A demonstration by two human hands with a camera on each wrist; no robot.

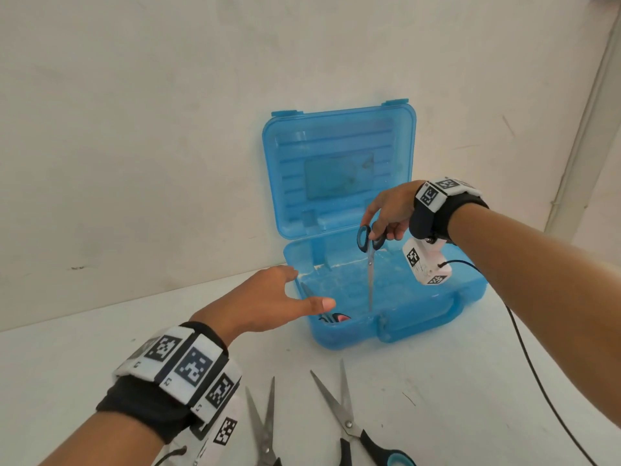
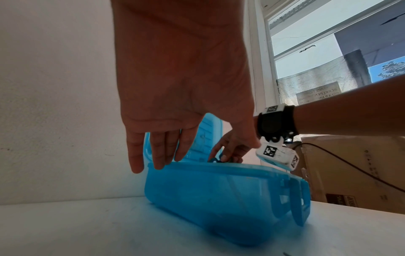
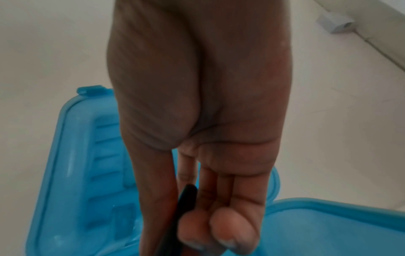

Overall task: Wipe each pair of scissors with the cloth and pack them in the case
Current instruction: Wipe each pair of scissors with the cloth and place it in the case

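A pair of scissors (image 1: 370,260) with black-and-teal loop handles and closed steel blades is held upright, tips down, over the open base of the case (image 1: 467,290). The handles are pinched by the right hand (image 1: 391,210), fingers curled round the loops; in the right wrist view a black handle edge (image 3: 186,199) is seen against the curled fingers. The blade tips are seen low inside the case; contact with the floor cannot be told.

The case is translucent blue plastic, lid (image 1: 339,173) stood up against the wall, carry handle facing the person. Another pair (image 1: 331,318) is already lying inside at the near left corner, dark handles with a reddish patch, partly hidden.

The left hand (image 1: 268,304) is held flat and relaxed by the case's left rim, fingers straight, nothing gripped; touch with the rim cannot be told.

On the white table (image 1: 100,348), near the front edge, two more pairs are laid: an open one (image 1: 349,422) with black-teal handles and another (image 1: 263,428) just left of it.
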